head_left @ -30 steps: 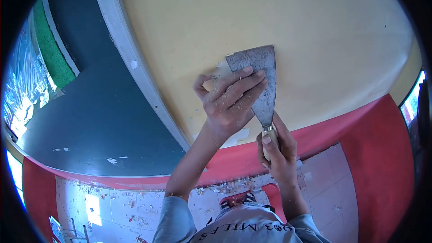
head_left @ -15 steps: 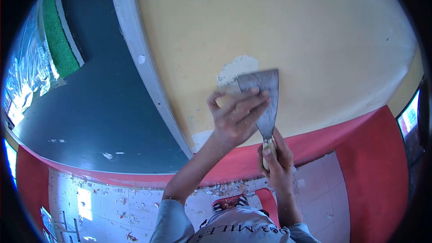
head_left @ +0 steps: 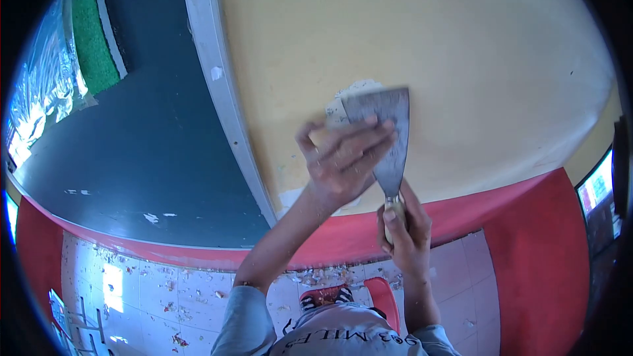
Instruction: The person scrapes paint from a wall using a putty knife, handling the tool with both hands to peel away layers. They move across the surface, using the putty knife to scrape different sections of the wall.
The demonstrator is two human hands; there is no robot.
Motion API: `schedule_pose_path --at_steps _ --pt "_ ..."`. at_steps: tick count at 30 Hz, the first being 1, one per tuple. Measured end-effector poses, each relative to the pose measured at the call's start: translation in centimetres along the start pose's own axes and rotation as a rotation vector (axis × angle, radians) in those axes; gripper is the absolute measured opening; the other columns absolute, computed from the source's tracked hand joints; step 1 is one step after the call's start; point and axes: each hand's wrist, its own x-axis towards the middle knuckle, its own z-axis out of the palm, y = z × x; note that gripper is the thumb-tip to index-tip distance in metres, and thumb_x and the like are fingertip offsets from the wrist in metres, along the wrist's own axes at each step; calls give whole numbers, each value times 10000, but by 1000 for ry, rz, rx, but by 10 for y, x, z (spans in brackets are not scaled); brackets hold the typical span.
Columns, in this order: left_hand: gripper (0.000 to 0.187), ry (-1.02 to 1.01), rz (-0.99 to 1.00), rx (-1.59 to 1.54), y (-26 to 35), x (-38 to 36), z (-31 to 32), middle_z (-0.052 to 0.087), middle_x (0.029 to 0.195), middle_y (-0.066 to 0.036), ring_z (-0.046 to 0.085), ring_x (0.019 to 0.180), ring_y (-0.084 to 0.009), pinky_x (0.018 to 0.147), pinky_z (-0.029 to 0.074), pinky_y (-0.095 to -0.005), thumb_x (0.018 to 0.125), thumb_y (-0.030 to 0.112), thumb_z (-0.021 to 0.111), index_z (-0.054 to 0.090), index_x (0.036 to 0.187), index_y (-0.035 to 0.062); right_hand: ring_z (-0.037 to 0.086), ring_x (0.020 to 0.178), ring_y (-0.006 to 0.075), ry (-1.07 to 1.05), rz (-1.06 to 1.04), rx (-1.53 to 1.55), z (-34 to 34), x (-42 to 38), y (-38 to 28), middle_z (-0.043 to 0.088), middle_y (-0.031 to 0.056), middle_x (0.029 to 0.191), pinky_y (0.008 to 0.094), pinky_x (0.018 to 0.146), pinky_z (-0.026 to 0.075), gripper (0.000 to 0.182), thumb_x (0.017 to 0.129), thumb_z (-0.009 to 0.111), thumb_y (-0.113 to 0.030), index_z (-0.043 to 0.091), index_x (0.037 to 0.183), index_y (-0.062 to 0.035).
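Note:
A wide metal scraper lies against the yellow wall, its blade edge over a pale bare patch. My right hand is wrapped round its wooden handle, below the blade. Across the blade's left side rests my left hand, fingers spread and slightly blurred, with nothing gripped in them. Part of the pale patch is hidden behind the blade and my left hand.
Left of the yellow wall runs a white frame strip beside a dark board. Below is a red wall band. Paint flakes litter the tiled floor near a red stool. A metal rack stands lower left.
The scraper blade has moved slightly up over the pale patch, covering more of it. My left hand stays on the blade, and the whole view has shifted a little.

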Motion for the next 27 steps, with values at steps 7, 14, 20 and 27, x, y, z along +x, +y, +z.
schedule_pose_path --at_steps 7,14,20,27 --pt "259 -23 2 -35 7 -11 1 696 1090 120 634 1038 -49 973 266 -418 678 175 764 756 931 229 422 525 26 28 38 61 -2 -11 9 505 -6 731 188 454 363 543 980 507 -67 326 1489 -19" --pt "229 35 -24 -9 0 16 -2 709 1064 114 640 1029 -56 964 266 -413 689 174 764 758 909 235 413 520 23 -22 -8 19 7 2 -15 500 -8 722 190 447 360 538 986 503 -68 320 1490 -16" --pt "218 19 23 -2 2 -17 3 713 1070 105 643 1038 -62 973 255 -411 703 187 751 761 917 221 414 524 25 -37 23 29 -4 -7 16 500 -5 732 186 463 355 541 987 482 -60 304 1496 -15" --pt "235 22 -39 33 -6 14 -7 707 1101 106 639 1058 -64 991 252 -430 700 195 748 760 931 231 429 529 24 -35 -24 0 14 6 -13 504 -10 734 196 466 366 534 986 513 -77 329 1483 -8"
